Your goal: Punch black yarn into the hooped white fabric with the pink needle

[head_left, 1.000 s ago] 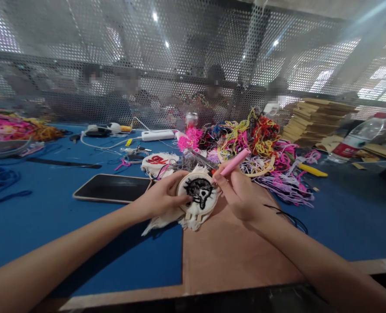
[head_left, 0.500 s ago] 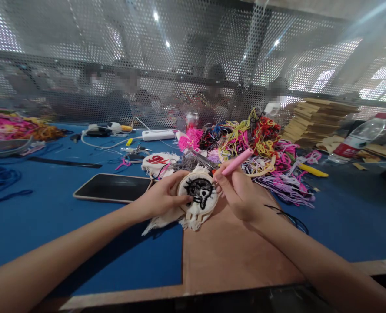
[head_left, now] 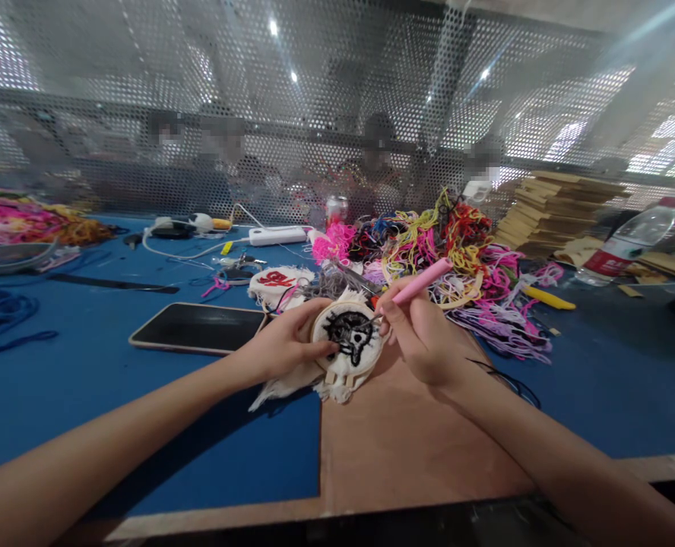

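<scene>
My left hand (head_left: 295,342) grips the left side of a round embroidery hoop (head_left: 346,342), its thumb lying on the white cloth. Black and grey yarn forms an animal-like face on that cloth, and frayed edges hang out around the ring. In my right hand (head_left: 423,330) is a pink punch needle (head_left: 420,282), held like a pen. Its thin metal tip points left and down at the upper right of the black yarn; whether it pierces the cloth I cannot tell. Black yarn (head_left: 508,380) trails beside my right wrist.
A phone (head_left: 198,328) lies left of the hoop. Behind are a second hoop with a red design (head_left: 280,281), a power strip (head_left: 277,235) and a heap of coloured yarn (head_left: 429,243). At right stand a plastic bottle (head_left: 628,243) and stacked brown cardboard (head_left: 548,209).
My right hand and the punch needle have shifted slightly right, and the needle's metal tip now shows more over the cloth. My left hand and the hoop look nearly still.
</scene>
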`<state>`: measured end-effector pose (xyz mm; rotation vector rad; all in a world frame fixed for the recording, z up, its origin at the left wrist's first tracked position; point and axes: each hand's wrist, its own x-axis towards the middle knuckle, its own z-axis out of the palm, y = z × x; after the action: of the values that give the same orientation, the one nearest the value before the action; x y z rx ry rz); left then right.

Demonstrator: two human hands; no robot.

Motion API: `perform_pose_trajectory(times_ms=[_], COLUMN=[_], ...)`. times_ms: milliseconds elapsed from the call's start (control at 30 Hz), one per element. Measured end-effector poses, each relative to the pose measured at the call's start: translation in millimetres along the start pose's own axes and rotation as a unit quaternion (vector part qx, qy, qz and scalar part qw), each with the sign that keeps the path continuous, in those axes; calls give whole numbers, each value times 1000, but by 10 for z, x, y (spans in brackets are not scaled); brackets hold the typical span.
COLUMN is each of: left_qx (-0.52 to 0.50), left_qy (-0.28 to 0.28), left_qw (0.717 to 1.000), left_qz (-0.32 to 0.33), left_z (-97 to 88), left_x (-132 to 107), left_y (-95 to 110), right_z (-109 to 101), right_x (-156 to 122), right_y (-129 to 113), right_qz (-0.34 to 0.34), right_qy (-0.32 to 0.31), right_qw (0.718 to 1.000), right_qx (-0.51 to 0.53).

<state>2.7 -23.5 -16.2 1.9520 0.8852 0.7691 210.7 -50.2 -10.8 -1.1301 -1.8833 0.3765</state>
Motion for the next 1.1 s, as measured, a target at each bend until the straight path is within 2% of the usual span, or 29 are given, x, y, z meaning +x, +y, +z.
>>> perform_pose_trajectory(times_ms=[233,400,600,833,1000,1100], left_qx=[-12,-6,-3,-20,-22,-15], left_qy=[2,-2,-1,2,-5,-3], left_qw=[1000,1000,1000,1000,1000,1000], left_qz=[-1,-8,-3,6,9,12], left_z=[7,4,3,17,11,3], left_x=[5,0,-9,-9,-7,-6], left_y=[-18,15,26,-2,5,0], right_z=[-38,-16,-42,-57,-57,-44], right_x=[5,6,10,11,27,41], right_y=[-73,-65,-95,-95,-119,-143], right_qz=[-7,-34,-61,-80,-102,-108], right_qy=[-14,2,-31,-29,-96,-113], right_qw=[999,998,990,988,980,974], right_qx=[-32,-51,-127,-132,-144,-161])
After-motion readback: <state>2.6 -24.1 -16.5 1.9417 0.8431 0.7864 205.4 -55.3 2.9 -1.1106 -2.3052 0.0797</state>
